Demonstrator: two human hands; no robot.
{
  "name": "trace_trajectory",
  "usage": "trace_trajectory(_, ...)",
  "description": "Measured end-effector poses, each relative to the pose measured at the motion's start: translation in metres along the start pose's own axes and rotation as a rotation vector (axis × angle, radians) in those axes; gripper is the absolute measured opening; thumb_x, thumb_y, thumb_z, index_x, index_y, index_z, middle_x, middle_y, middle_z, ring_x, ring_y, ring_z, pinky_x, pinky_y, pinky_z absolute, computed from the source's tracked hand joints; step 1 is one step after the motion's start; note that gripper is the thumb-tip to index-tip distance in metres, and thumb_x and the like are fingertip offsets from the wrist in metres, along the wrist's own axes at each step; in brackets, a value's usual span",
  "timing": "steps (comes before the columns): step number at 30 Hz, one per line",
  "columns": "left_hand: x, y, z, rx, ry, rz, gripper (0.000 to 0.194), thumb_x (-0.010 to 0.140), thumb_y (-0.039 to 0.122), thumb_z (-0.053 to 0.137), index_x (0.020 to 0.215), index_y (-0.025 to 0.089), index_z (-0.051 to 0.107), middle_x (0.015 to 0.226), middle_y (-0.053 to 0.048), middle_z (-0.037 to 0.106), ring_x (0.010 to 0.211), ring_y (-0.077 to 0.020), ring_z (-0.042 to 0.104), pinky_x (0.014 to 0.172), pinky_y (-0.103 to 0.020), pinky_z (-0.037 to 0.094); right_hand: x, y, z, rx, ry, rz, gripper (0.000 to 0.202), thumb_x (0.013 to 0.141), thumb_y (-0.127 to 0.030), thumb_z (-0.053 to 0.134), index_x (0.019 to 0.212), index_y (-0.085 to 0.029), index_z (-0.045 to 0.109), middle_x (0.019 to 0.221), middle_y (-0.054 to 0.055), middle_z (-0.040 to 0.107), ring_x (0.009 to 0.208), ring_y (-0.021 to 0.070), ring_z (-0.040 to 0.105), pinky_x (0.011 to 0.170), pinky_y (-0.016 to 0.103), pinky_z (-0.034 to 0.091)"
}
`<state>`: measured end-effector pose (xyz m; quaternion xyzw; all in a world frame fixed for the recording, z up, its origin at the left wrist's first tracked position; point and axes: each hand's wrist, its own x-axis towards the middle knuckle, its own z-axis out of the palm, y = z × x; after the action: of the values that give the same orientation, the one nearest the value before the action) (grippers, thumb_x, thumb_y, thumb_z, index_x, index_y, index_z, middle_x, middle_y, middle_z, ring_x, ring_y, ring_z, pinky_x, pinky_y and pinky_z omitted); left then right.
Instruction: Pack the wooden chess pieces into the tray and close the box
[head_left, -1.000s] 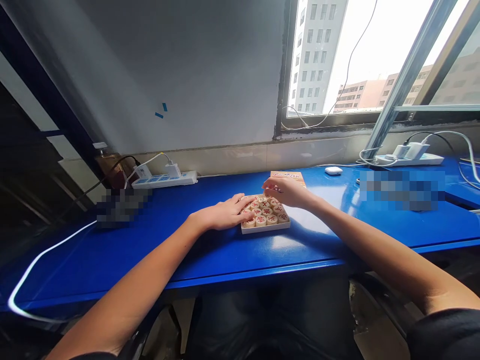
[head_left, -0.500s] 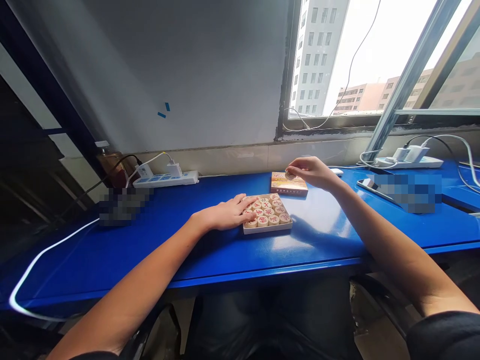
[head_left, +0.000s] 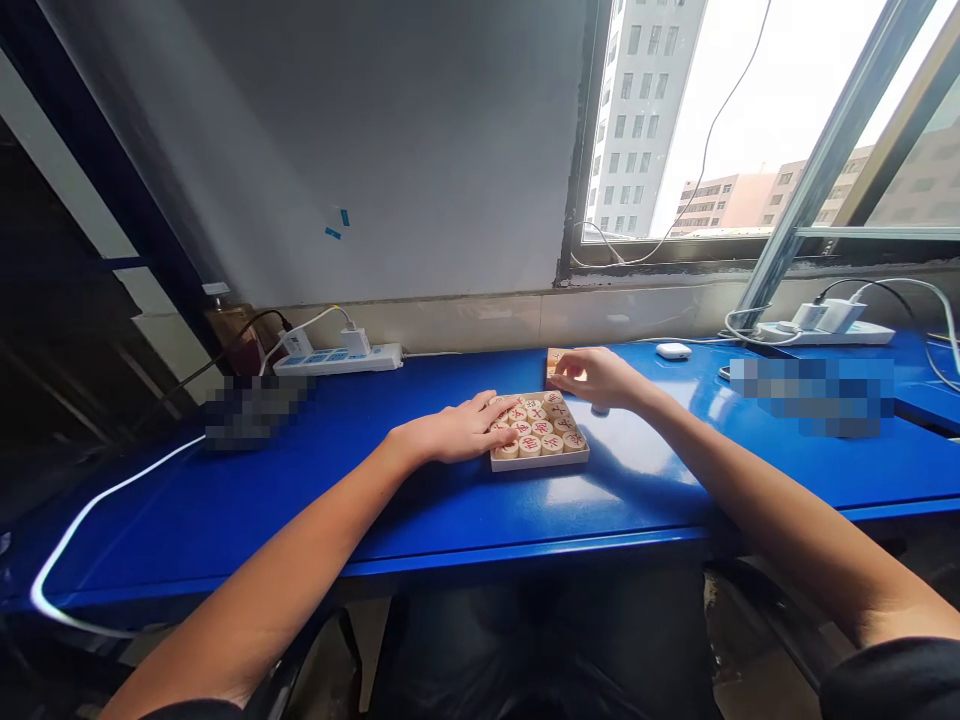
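Observation:
A shallow white box [head_left: 541, 462] on the blue table holds several round wooden pieces [head_left: 529, 444] with red characters. My left hand [head_left: 466, 427] rests over the box's left side, fingers spread on the pieces. Behind the box, my right hand [head_left: 596, 378] hovers with its fingers bent together at the thumb; whether a piece is between them is hidden. An orange-brown box lid [head_left: 556, 357] lies behind my right hand, mostly covered by it. Beneath that hand, a small round object [head_left: 600, 409] sits on the table.
A power strip [head_left: 337, 360] with plugs lies at the back left, near a bottle [head_left: 229, 325]. A white earphone case [head_left: 673, 351] and another power strip [head_left: 862, 333] are at the back right. A white cable [head_left: 71, 530] curves along the left.
My right hand has come down and toward the box, covering most of the lid. The piece seen in its fingers before is no longer visible there. My left hand stays on the pieces.

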<state>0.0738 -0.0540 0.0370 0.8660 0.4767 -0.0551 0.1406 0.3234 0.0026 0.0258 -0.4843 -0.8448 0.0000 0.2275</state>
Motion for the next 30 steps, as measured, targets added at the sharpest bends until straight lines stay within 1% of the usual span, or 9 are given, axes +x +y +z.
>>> trace_trajectory(4,0.001,-0.004,0.002,-0.023,0.005,-0.005,0.07,0.09,0.072,0.022,0.15,0.04,0.005,0.158,-0.009,0.008,0.143,-0.0315,0.016,0.111,-0.053,0.019,-0.003,-0.025,0.015,-0.051,-0.042,0.065,0.024,0.081,-0.042,0.057,0.081,-0.019,0.065,0.08,0.005,0.068,0.07,0.0176,0.06,0.059,0.026,0.037)
trace_trajectory(8,0.002,-0.006,0.003,-0.03,0.003,-0.016,0.073,0.088,0.075,0.021,0.15,0.039,0.007,0.158,-0.009,0.006,0.142,-0.0332,0.016,0.11,-0.054,0.02,-0.002,-0.022,0.024,-0.036,-0.042,0.055,0.02,0.081,-0.03,0.055,0.095,-0.019,0.064,0.088,0.005,0.069,0.075,0.0187,0.06,0.064,0.027,0.04)
trace_trajectory(14,0.002,-0.006,0.003,-0.023,0.012,-0.011,0.074,0.087,0.076,0.02,0.15,0.038,0.009,0.159,-0.007,0.007,0.143,-0.0326,0.015,0.111,-0.053,0.018,0.0,-0.017,0.027,0.013,-0.014,0.047,0.024,0.08,-0.024,0.056,0.102,-0.017,0.061,0.091,0.007,0.068,0.08,0.0198,0.061,0.069,0.029,0.043)
trace_trajectory(16,0.001,-0.006,0.004,-0.037,0.027,0.025,0.081,0.086,0.076,0.024,0.151,0.032,0.005,0.158,-0.009,0.008,0.143,-0.0316,0.012,0.113,-0.05,0.017,0.001,-0.015,0.021,0.036,0.045,0.061,0.024,0.079,-0.024,0.056,0.102,-0.018,0.061,0.09,0.006,0.068,0.082,0.0192,0.061,0.07,0.029,0.044)
trace_trajectory(19,0.001,-0.007,0.005,-0.051,0.046,0.092,0.108,0.075,0.08,0.045,0.151,0.023,-0.007,0.158,-0.013,0.005,0.144,-0.0326,0.007,0.114,-0.047,0.016,0.003,-0.009,0.006,0.065,0.229,0.073,0.023,0.077,-0.026,0.056,0.099,-0.018,0.061,0.086,0.004,0.067,0.083,0.019,0.061,0.073,0.03,0.044)
trace_trajectory(21,0.002,-0.007,0.005,-0.041,0.042,0.113,0.122,0.064,0.079,0.06,0.151,0.024,-0.007,0.157,-0.013,0.008,0.143,-0.0358,0.011,0.114,-0.047,0.019,0.002,-0.001,-0.006,0.083,0.358,0.083,0.024,0.076,-0.028,0.057,0.098,-0.017,0.061,0.084,0.005,0.067,0.081,0.0193,0.061,0.074,0.031,0.044)
trace_trajectory(23,0.001,-0.007,0.003,-0.047,0.043,0.121,0.125,0.059,0.075,0.068,0.152,0.028,-0.001,0.155,-0.013,0.017,0.139,-0.0373,0.021,0.112,-0.046,0.024,0.001,0.006,-0.015,0.104,0.438,0.102,0.025,0.076,-0.03,0.057,0.097,-0.017,0.06,0.081,0.005,0.066,0.08,0.0198,0.062,0.073,0.031,0.044)
trace_trajectory(26,-0.001,-0.012,-0.002,-0.099,0.033,0.127,0.123,0.058,0.068,0.073,0.151,0.03,0.002,0.151,-0.011,0.025,0.136,-0.0346,0.029,0.111,-0.043,0.028,-0.001,0.013,-0.022,0.135,0.478,0.124,0.026,0.076,-0.033,0.057,0.097,-0.018,0.06,0.079,0.005,0.066,0.079,0.0205,0.063,0.071,0.032,0.044)
trace_trajectory(30,-0.004,-0.026,-0.01,-0.111,-0.036,0.083,0.131,0.054,0.064,0.077,0.151,0.029,-0.004,0.157,-0.009,0.01,0.141,-0.0328,0.019,0.113,-0.042,0.024,0.0,0.018,-0.018,0.124,0.443,0.15,0.031,0.076,-0.035,0.058,0.102,-0.018,0.058,0.08,0.005,0.066,0.078,0.0208,0.063,0.071,0.032,0.044)
